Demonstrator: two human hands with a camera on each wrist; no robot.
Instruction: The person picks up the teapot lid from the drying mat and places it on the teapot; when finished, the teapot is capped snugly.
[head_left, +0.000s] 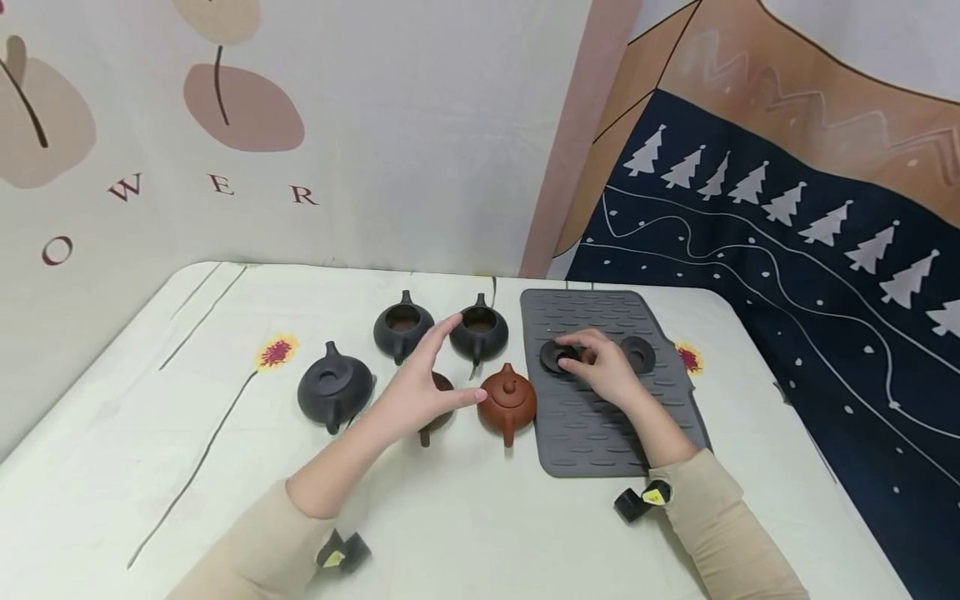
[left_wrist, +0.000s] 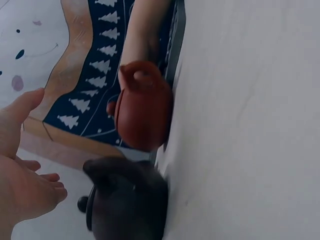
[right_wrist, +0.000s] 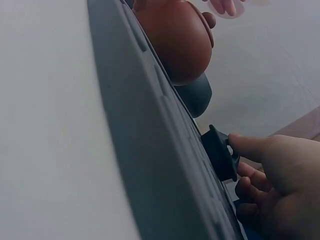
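My right hand (head_left: 606,368) pinches a black teapot lid (right_wrist: 217,152) between thumb and fingers, close over the grey mat (head_left: 592,450). Another black lid (head_left: 640,356) lies on the mat just to the right. My left hand (head_left: 420,390) is spread, thumb and fingers wide apart, above the teapots and holding nothing. A dark lidded teapot (left_wrist: 130,205) stands beneath it, mostly hidden in the head view. By the left thumb in that view is a reddish-brown teapot (head_left: 507,407) with its lid on. Behind stand two black teapots (head_left: 392,335) (head_left: 480,343) with uncovered mouths.
To the left of my left hand stands a dark grey teapot (head_left: 335,392). A pale cloth with printed flowers (head_left: 277,352) covers the table (head_left: 465,525). Patterned hangings (head_left: 420,167) rise behind the table and along its right side.
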